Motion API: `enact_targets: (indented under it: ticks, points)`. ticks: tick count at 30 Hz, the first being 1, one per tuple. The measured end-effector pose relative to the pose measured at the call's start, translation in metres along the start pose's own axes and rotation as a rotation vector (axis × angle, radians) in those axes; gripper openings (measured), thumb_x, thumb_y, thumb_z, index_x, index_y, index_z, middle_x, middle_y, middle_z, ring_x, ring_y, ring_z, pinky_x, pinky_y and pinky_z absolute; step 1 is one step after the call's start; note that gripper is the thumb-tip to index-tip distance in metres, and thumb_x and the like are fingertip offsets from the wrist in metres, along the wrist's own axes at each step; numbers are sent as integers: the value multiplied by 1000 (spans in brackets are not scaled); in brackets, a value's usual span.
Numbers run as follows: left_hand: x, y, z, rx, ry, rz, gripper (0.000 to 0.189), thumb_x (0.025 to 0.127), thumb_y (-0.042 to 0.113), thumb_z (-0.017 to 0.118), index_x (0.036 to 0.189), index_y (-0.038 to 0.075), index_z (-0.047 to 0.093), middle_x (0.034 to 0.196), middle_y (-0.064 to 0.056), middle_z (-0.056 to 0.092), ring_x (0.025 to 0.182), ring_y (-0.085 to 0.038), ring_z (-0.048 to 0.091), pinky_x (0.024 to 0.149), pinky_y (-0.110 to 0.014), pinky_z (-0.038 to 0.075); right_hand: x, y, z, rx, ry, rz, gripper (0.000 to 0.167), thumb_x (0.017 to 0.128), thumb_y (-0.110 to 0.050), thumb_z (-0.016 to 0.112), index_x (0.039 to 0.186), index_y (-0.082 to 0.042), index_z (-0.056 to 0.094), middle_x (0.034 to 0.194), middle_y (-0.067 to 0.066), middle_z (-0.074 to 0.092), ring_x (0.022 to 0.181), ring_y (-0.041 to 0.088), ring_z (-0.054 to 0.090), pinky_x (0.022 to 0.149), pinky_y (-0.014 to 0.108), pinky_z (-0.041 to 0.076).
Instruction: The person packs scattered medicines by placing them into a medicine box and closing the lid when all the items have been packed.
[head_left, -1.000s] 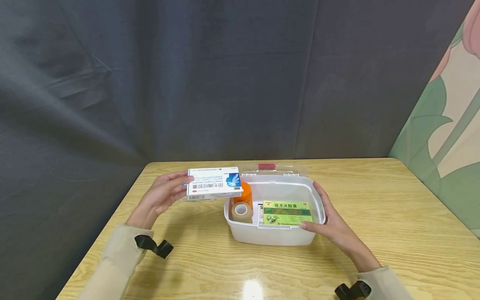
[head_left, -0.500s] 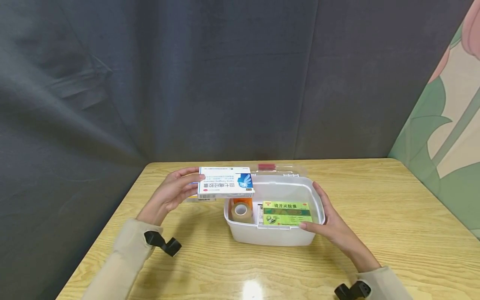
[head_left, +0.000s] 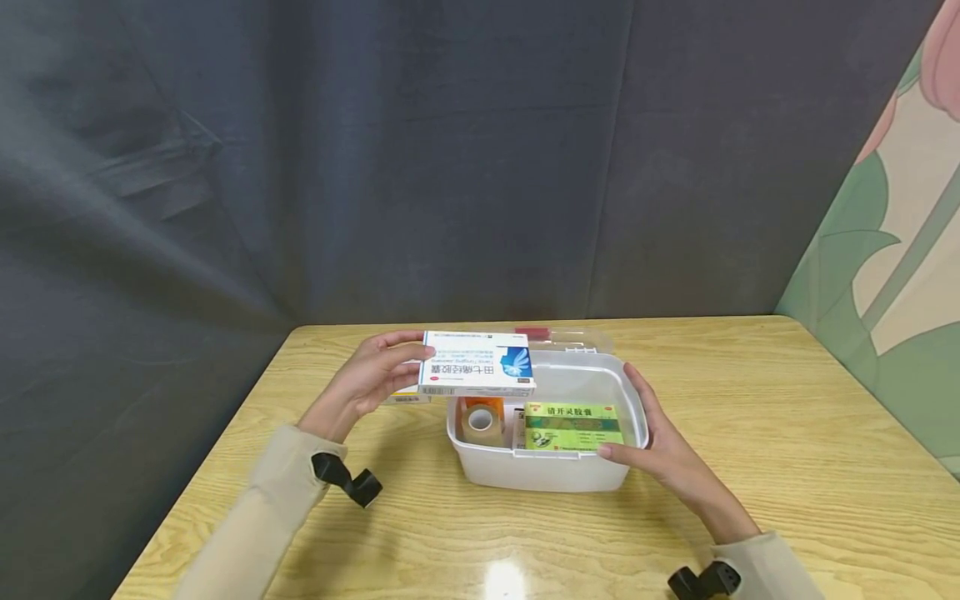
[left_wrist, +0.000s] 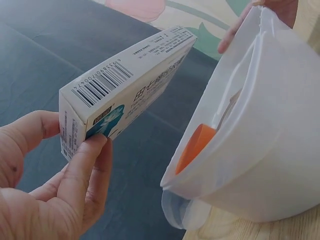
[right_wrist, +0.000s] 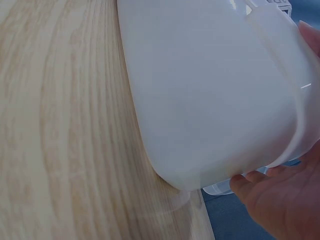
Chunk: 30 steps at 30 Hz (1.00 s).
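Note:
My left hand [head_left: 367,379] pinches the left end of a white and blue medicine box [head_left: 477,367]. That box is level above the left part of a white plastic storage box [head_left: 536,473], apart from its rim in the left wrist view. My right hand [head_left: 663,446] grips the storage box at its right end, thumb on the front rim and fingers along the side. Inside lie a green medicine box [head_left: 573,427], a tan tape roll [head_left: 491,435] and an orange bottle [head_left: 495,403], partly hidden by the held box. A white item lies partly under the green box.
Another medicine box [head_left: 407,399] lies on the wooden table [head_left: 450,542] behind my left hand, mostly hidden. The storage box's clear lid [head_left: 581,338], with a red latch, lies folded back behind it. A dark curtain [head_left: 450,167] hangs beyond the table.
My left hand has moved right with the medicine box, from beside the storage box to above its left part. It covers more of the orange bottle. The right hand has stayed put.

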<state>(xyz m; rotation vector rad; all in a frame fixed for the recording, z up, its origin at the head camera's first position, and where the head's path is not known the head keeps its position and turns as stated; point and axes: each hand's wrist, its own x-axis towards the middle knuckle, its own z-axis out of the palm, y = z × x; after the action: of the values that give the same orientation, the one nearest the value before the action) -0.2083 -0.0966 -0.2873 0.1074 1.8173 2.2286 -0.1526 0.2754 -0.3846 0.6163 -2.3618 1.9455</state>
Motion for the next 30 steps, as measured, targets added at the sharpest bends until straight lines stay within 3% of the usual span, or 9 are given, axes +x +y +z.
enact_targets:
  ticks: [19, 30]
  points:
    - [7, -6, 15, 50, -68, 11, 49, 91, -3, 61, 137, -5, 47, 105, -13, 67, 85, -19, 68, 73, -29, 57, 3, 0, 4, 34, -17, -3, 107, 81, 1, 72, 156, -16, -2, 145, 29, 25, 122, 50, 37, 93, 57, 40]
    - [10, -7, 25, 50, -102, 29, 50, 91, -4, 60, 138, -9, 44, 106, -12, 65, 85, -19, 67, 76, -30, 57, 4, 0, 4, 33, -15, -12, 106, 81, 1, 72, 156, -14, -2, 144, 30, 25, 122, 50, 37, 93, 57, 40]
